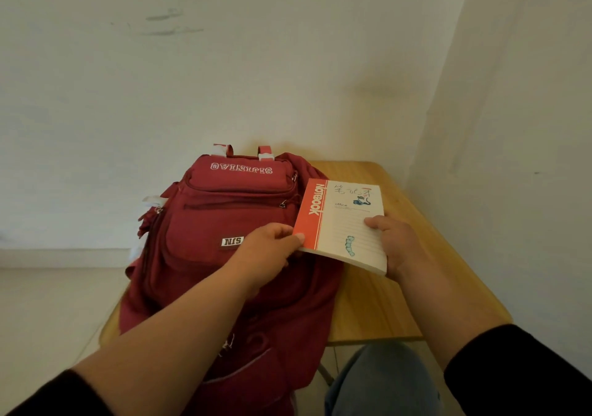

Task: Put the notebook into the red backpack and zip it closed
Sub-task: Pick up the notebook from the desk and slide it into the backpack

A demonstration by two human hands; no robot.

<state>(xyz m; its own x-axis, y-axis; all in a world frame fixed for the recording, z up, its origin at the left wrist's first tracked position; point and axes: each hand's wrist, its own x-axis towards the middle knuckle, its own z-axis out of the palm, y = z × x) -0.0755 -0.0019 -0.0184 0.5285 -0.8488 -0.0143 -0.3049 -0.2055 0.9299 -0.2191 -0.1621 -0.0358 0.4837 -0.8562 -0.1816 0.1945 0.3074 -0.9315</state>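
The red backpack (221,223) lies front-up on a small wooden table (384,303), its top end hanging over the near edge. Its zippers look shut. A white notebook (344,220) with a red spine band is held just above the table at the backpack's right side. My left hand (269,249) pinches the notebook's near left corner, reaching across the backpack. My right hand (394,242) grips the notebook's right edge, thumb on the cover.
White walls stand close behind and to the right of the table. The table's back right corner (374,167) sits near the wall corner. My knee (378,383) in grey trousers is under the table's near edge. Pale floor lies to the left.
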